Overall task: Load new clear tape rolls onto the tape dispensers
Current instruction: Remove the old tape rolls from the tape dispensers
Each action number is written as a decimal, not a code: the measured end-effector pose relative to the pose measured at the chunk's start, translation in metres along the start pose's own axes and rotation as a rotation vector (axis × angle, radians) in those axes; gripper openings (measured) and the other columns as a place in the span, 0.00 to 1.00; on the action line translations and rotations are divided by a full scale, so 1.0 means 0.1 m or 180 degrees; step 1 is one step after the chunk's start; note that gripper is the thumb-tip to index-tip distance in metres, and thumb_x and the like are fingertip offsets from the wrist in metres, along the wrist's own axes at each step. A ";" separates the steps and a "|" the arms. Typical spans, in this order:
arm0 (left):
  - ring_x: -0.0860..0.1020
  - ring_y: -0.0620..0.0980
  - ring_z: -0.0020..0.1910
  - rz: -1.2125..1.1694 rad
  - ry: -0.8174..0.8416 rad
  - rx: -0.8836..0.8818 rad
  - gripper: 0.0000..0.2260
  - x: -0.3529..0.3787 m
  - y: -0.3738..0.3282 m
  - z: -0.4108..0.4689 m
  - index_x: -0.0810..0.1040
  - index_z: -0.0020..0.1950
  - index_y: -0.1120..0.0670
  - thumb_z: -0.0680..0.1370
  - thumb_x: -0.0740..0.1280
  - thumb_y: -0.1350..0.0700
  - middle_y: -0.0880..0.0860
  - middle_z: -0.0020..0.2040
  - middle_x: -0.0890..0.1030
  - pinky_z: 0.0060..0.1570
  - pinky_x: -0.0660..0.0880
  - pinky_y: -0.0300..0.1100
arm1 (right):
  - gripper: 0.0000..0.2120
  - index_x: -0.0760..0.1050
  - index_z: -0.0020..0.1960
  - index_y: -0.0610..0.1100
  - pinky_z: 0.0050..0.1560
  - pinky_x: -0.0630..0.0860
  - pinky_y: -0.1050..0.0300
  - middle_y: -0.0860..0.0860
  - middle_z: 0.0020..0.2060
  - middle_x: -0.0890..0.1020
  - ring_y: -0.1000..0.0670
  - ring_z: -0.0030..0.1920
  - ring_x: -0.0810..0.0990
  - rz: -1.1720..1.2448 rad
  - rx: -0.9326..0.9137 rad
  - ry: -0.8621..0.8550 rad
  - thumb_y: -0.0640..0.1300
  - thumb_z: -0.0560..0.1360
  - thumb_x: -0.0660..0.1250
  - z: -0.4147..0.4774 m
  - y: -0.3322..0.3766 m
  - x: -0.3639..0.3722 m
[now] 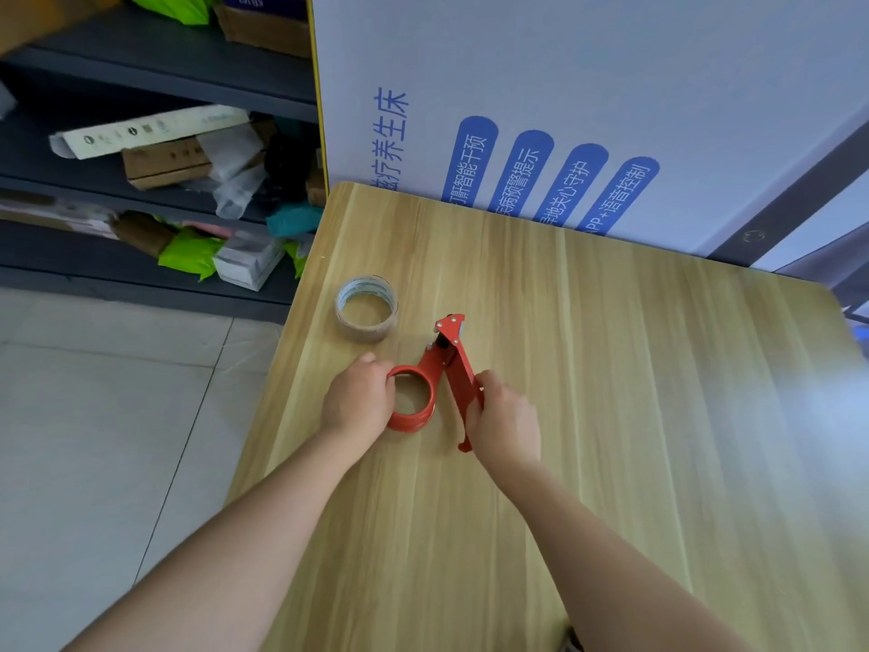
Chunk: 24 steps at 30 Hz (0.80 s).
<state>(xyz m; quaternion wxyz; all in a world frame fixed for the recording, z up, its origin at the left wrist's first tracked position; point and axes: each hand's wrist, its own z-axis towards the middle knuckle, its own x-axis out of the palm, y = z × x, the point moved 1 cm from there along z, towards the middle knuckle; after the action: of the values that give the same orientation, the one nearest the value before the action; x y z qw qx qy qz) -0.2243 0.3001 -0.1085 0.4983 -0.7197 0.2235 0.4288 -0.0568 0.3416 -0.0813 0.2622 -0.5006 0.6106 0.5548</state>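
A red metal tape dispenser (439,369) lies on the wooden table (611,416), its empty round hub toward the left and its cutter head pointing away from me. My left hand (359,397) grips the left rim of the hub ring. My right hand (505,418) grips the dispenser's long handle arm on the right. A roll of clear tape (367,309) lies flat on the table just beyond my left hand, apart from the dispenser.
A large white cardboard box with blue print (564,110) stands at the table's far edge. Left of the table, dark shelves (141,181) hold cartons and bags. The tiled floor (94,416) lies beyond the table's left edge.
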 end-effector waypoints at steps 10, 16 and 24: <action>0.76 0.50 0.34 -0.0234 -0.0162 -0.0093 0.07 -0.02 -0.01 -1.21 0.82 0.49 0.55 0.78 0.63 0.58 0.50 0.41 0.75 0.33 0.72 0.42 | 0.07 0.72 0.50 0.43 0.32 0.80 0.46 0.47 0.37 0.81 0.44 0.31 0.84 0.0072 -0.0274 0.0213 0.39 0.78 0.55 -1.01 -0.32 0.04; 0.76 0.51 0.35 -0.0277 -0.0260 -0.0411 0.06 0.17 0.04 -2.26 0.82 0.46 0.55 0.76 0.64 0.59 0.50 0.40 0.75 0.36 0.74 0.46 | 0.06 0.71 0.50 0.44 0.34 0.80 0.46 0.47 0.36 0.82 0.44 0.32 0.83 0.0038 -0.0508 0.0429 0.41 0.78 0.55 -1.85 -0.60 0.20; 0.76 0.52 0.39 -0.0179 0.0022 -0.0733 0.07 0.37 0.12 -3.24 0.79 0.44 0.55 0.78 0.63 0.58 0.51 0.43 0.76 0.37 0.71 0.45 | 0.13 0.72 0.54 0.43 0.42 0.74 0.52 0.48 0.44 0.80 0.45 0.43 0.79 -0.0096 -0.0990 0.0914 0.52 0.79 0.61 -2.74 -0.70 0.24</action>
<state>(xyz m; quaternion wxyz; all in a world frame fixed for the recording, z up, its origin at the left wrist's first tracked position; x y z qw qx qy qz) -0.0853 0.0047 -0.1017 0.4234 -0.7796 0.1541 0.4351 0.0627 0.0843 -0.0637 0.1004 -0.6180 0.5411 0.5613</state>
